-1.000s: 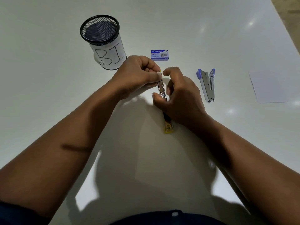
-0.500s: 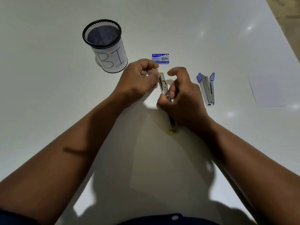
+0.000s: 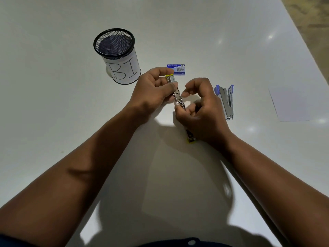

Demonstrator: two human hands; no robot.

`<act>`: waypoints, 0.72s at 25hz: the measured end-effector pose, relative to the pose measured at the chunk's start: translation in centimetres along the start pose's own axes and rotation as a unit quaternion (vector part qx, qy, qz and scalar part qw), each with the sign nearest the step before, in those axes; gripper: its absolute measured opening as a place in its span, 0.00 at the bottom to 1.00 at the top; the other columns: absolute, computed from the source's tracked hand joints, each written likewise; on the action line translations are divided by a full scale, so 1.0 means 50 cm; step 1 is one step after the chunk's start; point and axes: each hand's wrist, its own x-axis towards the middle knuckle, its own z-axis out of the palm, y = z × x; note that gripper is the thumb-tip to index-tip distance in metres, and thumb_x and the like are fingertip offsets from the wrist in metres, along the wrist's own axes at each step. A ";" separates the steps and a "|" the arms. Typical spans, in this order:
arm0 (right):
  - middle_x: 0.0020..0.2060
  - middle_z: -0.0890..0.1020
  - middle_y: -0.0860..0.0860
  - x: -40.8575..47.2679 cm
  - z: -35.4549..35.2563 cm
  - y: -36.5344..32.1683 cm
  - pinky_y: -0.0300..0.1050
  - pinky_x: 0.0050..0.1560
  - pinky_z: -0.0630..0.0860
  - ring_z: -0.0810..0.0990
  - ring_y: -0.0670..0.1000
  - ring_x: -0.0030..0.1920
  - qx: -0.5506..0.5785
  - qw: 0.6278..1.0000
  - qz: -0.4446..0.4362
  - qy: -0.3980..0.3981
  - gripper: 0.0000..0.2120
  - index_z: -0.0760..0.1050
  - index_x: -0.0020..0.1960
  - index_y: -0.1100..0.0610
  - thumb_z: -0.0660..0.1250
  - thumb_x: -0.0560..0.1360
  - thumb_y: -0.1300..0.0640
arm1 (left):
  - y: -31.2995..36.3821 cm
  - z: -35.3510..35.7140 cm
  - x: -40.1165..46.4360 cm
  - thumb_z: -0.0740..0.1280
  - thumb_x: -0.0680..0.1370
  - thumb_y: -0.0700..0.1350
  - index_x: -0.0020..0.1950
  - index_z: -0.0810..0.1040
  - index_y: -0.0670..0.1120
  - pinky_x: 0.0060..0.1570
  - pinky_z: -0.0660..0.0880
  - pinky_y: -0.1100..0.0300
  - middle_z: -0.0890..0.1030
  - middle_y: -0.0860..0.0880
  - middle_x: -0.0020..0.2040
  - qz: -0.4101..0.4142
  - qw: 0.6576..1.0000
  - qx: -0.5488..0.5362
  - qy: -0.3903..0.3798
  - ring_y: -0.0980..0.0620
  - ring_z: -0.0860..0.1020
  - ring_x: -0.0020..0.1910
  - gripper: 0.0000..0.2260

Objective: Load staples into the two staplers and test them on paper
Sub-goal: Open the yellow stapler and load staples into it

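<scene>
The yellow stapler (image 3: 177, 94) lies opened out at the middle of the table (image 3: 231, 32), its metal rail exposed. The left hand (image 3: 153, 90) pinches the rail's far end in curled fingers; the right hand (image 3: 199, 111) grips the near part. At 12 o'clock, just beyond, sits the staple box (image 3: 176, 69). At 3 o'clock lies the blue stapler (image 3: 226, 101), then paper (image 3: 299, 104). At 10 o'clock stands a mesh cup (image 3: 118, 56).

office desk — mesh pen cup (image 3: 116, 54), staple box (image 3: 176, 69), paper sheet (image 3: 299, 104)
</scene>
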 end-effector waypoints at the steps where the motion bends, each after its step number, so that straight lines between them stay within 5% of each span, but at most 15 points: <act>1: 0.32 0.78 0.43 -0.001 -0.004 0.001 0.41 0.27 0.69 0.72 0.47 0.21 0.025 1.000 0.005 -0.013 0.15 0.70 0.54 0.50 0.68 0.69 0.56 | -0.004 -0.001 0.001 0.70 0.78 0.31 0.65 0.75 0.36 0.36 0.77 0.56 0.76 0.47 0.31 0.006 1.000 -0.001 0.005 0.52 0.77 0.31 0.16; 3: 0.25 0.76 0.50 -0.001 -0.013 0.004 0.38 0.27 0.67 0.69 0.49 0.21 0.088 0.995 0.029 -0.030 0.14 0.73 0.53 0.52 0.63 0.68 0.55 | -0.010 -0.003 0.005 0.70 0.77 0.33 0.64 0.76 0.38 0.36 0.78 0.57 0.76 0.47 0.32 0.015 1.000 0.004 0.013 0.52 0.78 0.33 0.15; 6: 0.32 0.79 0.65 0.001 -0.026 0.005 0.46 0.34 0.74 0.75 0.61 0.29 0.155 0.986 0.034 -0.043 0.14 0.79 0.51 0.52 0.59 0.68 0.56 | -0.014 -0.006 0.011 0.71 0.77 0.34 0.64 0.77 0.39 0.37 0.77 0.56 0.73 0.46 0.32 0.021 1.000 -0.003 0.020 0.48 0.76 0.37 0.15; 9: 0.38 0.85 0.53 0.000 -0.030 0.004 0.48 0.42 0.80 0.83 0.54 0.39 0.187 0.981 0.043 -0.042 0.17 0.80 0.52 0.53 0.58 0.68 0.61 | -0.016 -0.005 0.008 0.71 0.77 0.34 0.64 0.77 0.40 0.38 0.77 0.55 0.77 0.46 0.33 0.031 0.999 0.013 0.013 0.46 0.77 0.36 0.16; 11: 0.38 0.82 0.45 0.004 -0.020 0.004 0.46 0.40 0.79 0.80 0.47 0.37 0.099 0.995 0.024 -0.016 0.15 0.78 0.54 0.52 0.61 0.71 0.63 | -0.014 -0.006 0.002 0.72 0.76 0.36 0.64 0.77 0.40 0.41 0.80 0.51 0.82 0.43 0.38 0.039 0.999 0.025 0.000 0.45 0.81 0.37 0.16; 15: 0.42 0.77 0.43 0.006 0.004 0.006 0.36 0.35 0.71 0.75 0.45 0.36 -0.046 0.998 -0.037 -0.021 0.15 0.68 0.53 0.45 0.73 0.75 0.55 | -0.010 -0.015 -0.009 0.74 0.76 0.40 0.63 0.78 0.43 0.49 0.83 0.42 0.85 0.38 0.50 0.057 0.996 0.059 -0.021 0.33 0.84 0.47 0.16; 18: 0.39 0.79 0.45 0.008 0.011 0.006 0.36 0.33 0.69 0.76 0.48 0.32 -0.048 0.999 -0.026 0.002 0.15 0.65 0.53 0.42 0.70 0.77 0.54 | -0.014 -0.016 -0.009 0.70 0.79 0.40 0.62 0.79 0.42 0.46 0.81 0.46 0.84 0.40 0.45 0.071 0.996 0.050 -0.024 0.37 0.81 0.38 0.12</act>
